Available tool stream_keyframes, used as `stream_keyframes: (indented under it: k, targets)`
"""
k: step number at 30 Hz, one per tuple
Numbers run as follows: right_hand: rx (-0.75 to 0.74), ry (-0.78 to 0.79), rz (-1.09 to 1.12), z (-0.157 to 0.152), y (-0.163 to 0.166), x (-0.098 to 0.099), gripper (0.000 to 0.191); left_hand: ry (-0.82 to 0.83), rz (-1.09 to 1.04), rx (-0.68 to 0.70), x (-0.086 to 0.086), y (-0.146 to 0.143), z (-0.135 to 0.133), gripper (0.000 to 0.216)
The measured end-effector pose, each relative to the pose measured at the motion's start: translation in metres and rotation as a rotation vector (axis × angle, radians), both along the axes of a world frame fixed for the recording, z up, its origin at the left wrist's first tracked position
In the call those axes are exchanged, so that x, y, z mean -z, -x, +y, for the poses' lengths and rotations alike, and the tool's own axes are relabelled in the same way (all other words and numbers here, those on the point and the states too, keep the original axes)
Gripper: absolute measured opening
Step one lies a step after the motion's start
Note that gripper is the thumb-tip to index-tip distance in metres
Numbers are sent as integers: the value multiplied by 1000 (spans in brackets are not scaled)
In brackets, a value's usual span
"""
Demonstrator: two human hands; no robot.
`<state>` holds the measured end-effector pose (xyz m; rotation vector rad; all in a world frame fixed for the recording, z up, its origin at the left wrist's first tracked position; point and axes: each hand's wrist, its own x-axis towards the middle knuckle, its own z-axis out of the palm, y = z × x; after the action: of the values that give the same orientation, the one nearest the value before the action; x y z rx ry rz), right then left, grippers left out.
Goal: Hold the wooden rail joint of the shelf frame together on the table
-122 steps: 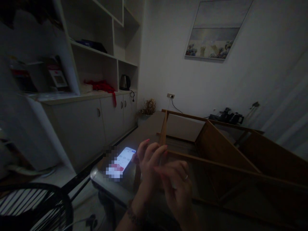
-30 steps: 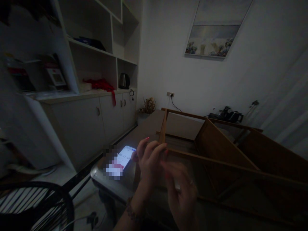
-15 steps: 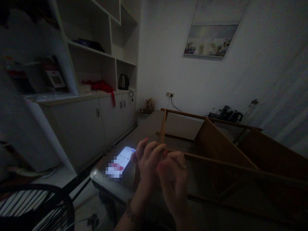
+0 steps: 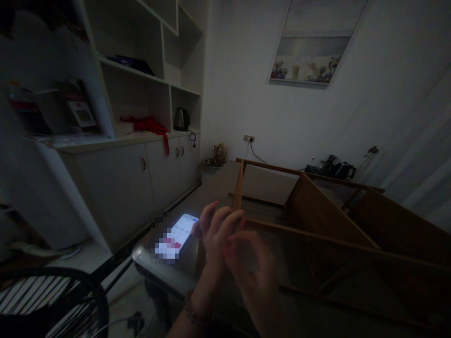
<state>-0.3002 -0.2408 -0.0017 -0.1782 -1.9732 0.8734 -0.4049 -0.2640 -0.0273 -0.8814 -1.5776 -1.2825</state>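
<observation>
My left hand (image 4: pixel 219 234) is closed, its fingers curled at the near left corner of a brown wooden frame (image 4: pixel 303 232) lying on the table. What its fingers hold is hidden. Close on its right, my right hand (image 4: pixel 253 267) is bent with thumb and forefinger brought together against the left hand's fingers. Anything pinched there is too dark and blurred to make out. Just left of my left hand, a lit phone (image 4: pixel 178 237) lies face up, showing running digits and a partly pixelated screen.
The table (image 4: pixel 214 185) has a rounded near left corner. A black fan-like grille (image 4: pixel 52 300) stands at lower left. White cabinets (image 4: pixel 123 188) line the left wall, with a kettle (image 4: pixel 182 119) and red cloth (image 4: pixel 148 125). Black appliances (image 4: pixel 338 168) sit behind the frame.
My right hand has shifted slightly left and its fingers have turned toward the left hand. My left hand, the frame and the phone stay in place.
</observation>
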Motion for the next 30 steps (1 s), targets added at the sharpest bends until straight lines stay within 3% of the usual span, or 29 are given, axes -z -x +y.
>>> stream_keyframes:
  k: [6,13,17,21,26,30]
  targets:
    - [30,-77,72,-1,1,2,6,44,-28,-12,2,0,-1,11]
    - [90,-307,23,-2,0,4,29,10,-39,35,5,0,0,14]
    - [111,-385,-6,0,-3,5,29,43,-44,20,2,-1,-4,15]
    - [83,-371,-40,3,-5,2,23,44,2,-11,1,1,-3,13]
    - [-17,-236,-39,6,-3,-2,12,-6,39,-35,-1,3,1,14]
    - [7,-233,15,5,3,-7,8,-17,37,-33,-4,1,1,17]
